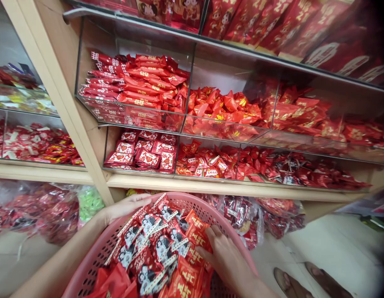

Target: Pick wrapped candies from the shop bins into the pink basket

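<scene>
Left hand [125,207] curled over the far rim of the round pink perforated plastic basket [95,256], gripping it; right hand [224,258] flat and loosely spread, palm down, fingertips resting on the red foil-wrapped sweets [167,244] heaped inside; heap held low before the wooden shelf [210,187], long wrappers fanned mostly toward upper right; far too many to count; one basket; clear shelf bins [132,114] above, packed with red packets.

Near rim of the pink basket [95,256] runs off the bottom edge. Right hand [224,256] has fingertips buried under red packets [192,244]. Far-right shelf bins [359,136] smear into blur, their print unreadable.
</scene>
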{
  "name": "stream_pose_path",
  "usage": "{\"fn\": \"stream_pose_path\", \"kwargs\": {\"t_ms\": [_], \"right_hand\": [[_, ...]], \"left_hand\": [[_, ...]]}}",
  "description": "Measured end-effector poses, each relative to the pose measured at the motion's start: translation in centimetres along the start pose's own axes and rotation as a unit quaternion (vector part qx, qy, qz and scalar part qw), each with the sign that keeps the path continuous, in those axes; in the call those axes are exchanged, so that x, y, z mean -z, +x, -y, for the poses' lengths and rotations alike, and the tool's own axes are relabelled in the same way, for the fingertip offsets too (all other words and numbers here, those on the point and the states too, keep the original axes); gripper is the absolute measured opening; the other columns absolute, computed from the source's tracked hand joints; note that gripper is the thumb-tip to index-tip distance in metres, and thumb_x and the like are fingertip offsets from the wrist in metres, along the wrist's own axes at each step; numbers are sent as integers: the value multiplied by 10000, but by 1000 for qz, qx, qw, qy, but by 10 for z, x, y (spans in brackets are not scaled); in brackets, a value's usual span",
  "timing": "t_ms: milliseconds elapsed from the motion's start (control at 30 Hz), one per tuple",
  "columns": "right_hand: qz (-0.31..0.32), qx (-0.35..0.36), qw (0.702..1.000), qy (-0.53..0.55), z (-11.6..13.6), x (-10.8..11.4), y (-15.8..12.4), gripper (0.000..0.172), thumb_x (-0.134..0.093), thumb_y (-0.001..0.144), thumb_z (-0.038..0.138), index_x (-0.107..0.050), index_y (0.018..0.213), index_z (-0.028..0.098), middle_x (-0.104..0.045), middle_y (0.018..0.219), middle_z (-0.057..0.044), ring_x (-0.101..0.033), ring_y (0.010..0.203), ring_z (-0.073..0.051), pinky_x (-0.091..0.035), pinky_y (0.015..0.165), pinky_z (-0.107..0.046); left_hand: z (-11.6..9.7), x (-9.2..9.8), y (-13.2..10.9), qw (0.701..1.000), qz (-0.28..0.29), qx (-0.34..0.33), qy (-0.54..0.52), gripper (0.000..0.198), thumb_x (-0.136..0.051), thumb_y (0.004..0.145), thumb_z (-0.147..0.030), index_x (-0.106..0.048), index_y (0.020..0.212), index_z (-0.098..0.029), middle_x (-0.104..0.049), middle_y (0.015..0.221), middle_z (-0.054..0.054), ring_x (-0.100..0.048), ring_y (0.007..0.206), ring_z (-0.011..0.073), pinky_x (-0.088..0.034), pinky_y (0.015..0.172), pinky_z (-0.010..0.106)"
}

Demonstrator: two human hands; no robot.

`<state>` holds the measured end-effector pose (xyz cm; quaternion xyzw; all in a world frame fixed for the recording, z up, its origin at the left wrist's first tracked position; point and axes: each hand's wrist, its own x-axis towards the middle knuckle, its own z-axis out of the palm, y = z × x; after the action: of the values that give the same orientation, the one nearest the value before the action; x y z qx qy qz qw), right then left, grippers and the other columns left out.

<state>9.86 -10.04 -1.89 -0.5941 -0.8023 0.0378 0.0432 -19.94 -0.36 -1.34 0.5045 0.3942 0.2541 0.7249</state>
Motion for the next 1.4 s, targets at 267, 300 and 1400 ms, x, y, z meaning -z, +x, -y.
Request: {"fn": "stream_pose_path", "kwargs": {"t_ms": [267, 300, 1400], "right_hand": [[-205, -57, 969, 129, -50, 11, -53, 341, -499, 813, 395, -491, 1119, 244, -511, 1202, -102, -506, 1107, -257, -458, 885, -409], [-210, -79, 961, 160, -56, 4, -63, 387, -504, 808, 395, -466, 1160, 239, -490, 1242, -110, -490, 1135, -261, -468, 882, -402], [-229, -6, 971, 71, -8, 85, 231, 242, -341, 887, 221, -563, 953, 152, -627, 865, -99, -588, 809, -194, -386, 685, -275]], "left_hand": [[3, 2, -1, 999, -20, 11, -22, 444, -582, 785, -360, -530, 1185, -176, -590, 1188, 80, -554, 1069, 243, -395, 951, 350], [4, 3, -1, 999, -20, 16, -26, 441, -587, 781, -361, -534, 1181, -183, -595, 1182, 76, -562, 1058, 241, -400, 946, 349], [8, 11, 6, 999, -35, -12, 32, 465, -591, 748, -454, -591, 1128, -185, -631, 1119, 65, -565, 1037, 246, -402, 912, 323]]}}
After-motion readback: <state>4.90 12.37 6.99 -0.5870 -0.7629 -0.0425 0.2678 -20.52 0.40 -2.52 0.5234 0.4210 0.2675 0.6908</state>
